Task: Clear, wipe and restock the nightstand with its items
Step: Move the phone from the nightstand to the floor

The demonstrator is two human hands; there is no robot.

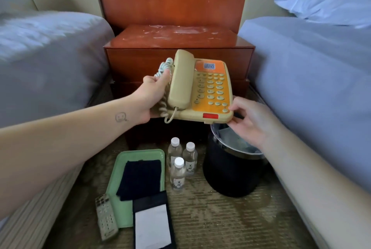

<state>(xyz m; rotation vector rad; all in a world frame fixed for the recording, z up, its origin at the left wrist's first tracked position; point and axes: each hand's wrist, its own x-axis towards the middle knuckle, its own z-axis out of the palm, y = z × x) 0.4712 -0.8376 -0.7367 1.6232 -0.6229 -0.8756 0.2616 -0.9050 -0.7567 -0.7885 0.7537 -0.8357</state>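
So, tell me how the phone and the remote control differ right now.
The phone is in the air, held by the left hand and right hand; the remote control lies on the carpet beside the green tray. The phone is broad, beige with an orange face and a coiled cord; the remote control is slim, pale and cordless. Both carry rows of buttons.

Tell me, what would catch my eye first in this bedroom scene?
The left hand and right hand hold a beige and orange telephone in mid-air before the smudged nightstand. On the carpet below, three water bottles stand between a green tray and a black bin.
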